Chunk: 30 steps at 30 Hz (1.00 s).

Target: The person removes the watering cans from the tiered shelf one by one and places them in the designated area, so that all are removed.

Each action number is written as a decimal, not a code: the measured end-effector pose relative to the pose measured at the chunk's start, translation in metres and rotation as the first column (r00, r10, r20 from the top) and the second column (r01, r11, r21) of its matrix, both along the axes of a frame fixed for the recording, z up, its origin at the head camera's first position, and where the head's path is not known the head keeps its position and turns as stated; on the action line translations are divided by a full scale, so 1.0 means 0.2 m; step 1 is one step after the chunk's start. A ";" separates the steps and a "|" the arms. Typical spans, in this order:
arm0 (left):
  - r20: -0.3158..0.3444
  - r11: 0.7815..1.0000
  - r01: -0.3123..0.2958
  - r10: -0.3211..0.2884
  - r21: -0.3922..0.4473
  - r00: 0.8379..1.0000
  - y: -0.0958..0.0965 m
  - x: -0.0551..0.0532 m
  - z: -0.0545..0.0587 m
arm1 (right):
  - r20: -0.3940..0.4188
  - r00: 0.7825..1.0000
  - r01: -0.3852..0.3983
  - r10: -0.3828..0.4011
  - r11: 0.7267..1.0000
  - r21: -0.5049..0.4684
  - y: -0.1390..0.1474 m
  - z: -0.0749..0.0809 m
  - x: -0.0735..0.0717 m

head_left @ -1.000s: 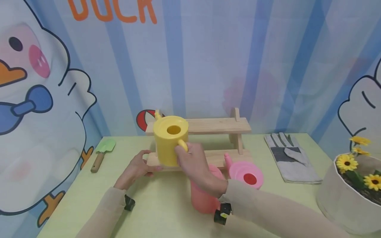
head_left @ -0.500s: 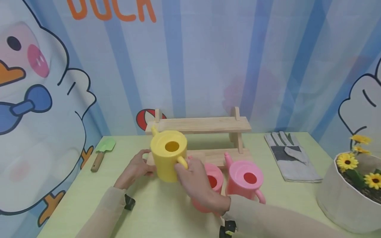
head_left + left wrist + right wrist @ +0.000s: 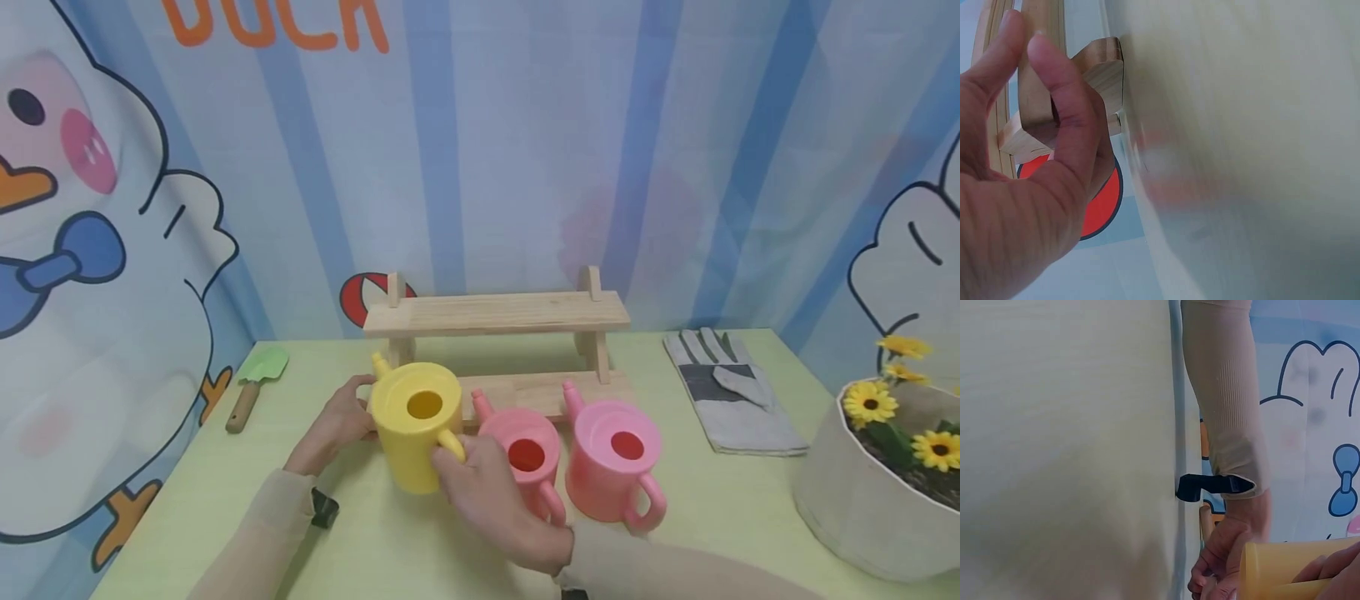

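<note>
My right hand (image 3: pixel 491 500) grips the handle of a yellow watering can (image 3: pixel 405 454), held upright in front of the shelf's left part. The can's spout points away from me, up and to the left. In the right wrist view the yellow can (image 3: pixel 1263 569) is partly cut off by the frame's bottom. My left hand (image 3: pixel 337 423) holds the left end of the lower board of a two-tier wooden shelf (image 3: pixel 495 312). The left wrist view shows thumb and fingers of the left hand (image 3: pixel 1029 206) pinching that board's end (image 3: pixel 1040 103).
Two pink watering cans, one coral (image 3: pixel 498 427) and one lighter (image 3: pixel 592 483), stand right of the yellow one. A green-bladed trowel (image 3: pixel 258 379) lies at left. Grey work gloves (image 3: pixel 738 408) lie at right, beyond a white pot (image 3: pixel 862 492) of yellow flowers.
My right hand has brought the yellow watering can down and toward me, from over the shelf to in front of it. The left hand has kept its hold on the shelf.
</note>
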<state>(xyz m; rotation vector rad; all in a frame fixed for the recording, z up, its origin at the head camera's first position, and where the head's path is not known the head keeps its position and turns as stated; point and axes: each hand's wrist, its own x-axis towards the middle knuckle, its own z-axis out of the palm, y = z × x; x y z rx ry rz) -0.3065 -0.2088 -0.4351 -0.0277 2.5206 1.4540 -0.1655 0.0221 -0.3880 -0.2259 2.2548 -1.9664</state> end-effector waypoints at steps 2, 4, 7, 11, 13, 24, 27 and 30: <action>-0.010 1.000 0.000 0.000 -0.003 1.000 0.00 0.00 0.00 | 0.008 1.000 -0.002 0.002 1.000 0.003 -0.01 -0.03 0.01; -0.019 1.000 0.001 -0.001 -0.007 1.000 -0.01 0.00 -0.01 | 0.009 1.000 -0.003 0.003 1.000 0.006 -0.01 -0.05 0.02; -0.025 1.000 -0.003 0.002 -0.024 1.000 -0.01 0.00 -0.01 | 0.023 1.000 0.002 -0.002 1.000 0.019 -0.03 -0.07 0.04; -0.022 0.998 -0.010 0.008 -0.069 1.000 -0.01 0.00 -0.01 | 0.004 0.999 0.034 -0.034 0.998 0.046 -0.05 -0.13 0.06; -0.017 0.996 -0.010 0.008 -0.086 1.000 -0.01 0.00 -0.01 | -0.012 0.999 0.051 -0.050 0.997 0.053 -0.06 -0.16 0.07; -0.004 0.999 0.011 -0.011 -0.034 1.000 -0.01 0.00 -0.01 | 0.024 0.996 0.083 -0.083 0.997 0.009 -0.09 -0.33 0.06; -0.002 1.000 0.013 -0.013 -0.011 1.000 -0.01 0.00 -0.02 | -0.015 0.996 0.082 -0.082 0.997 -0.003 -0.09 -0.38 0.04; 0.005 1.000 0.012 -0.012 0.009 1.000 -0.01 0.00 -0.02 | -0.032 0.996 0.083 -0.083 0.997 -0.007 -0.09 -0.41 0.04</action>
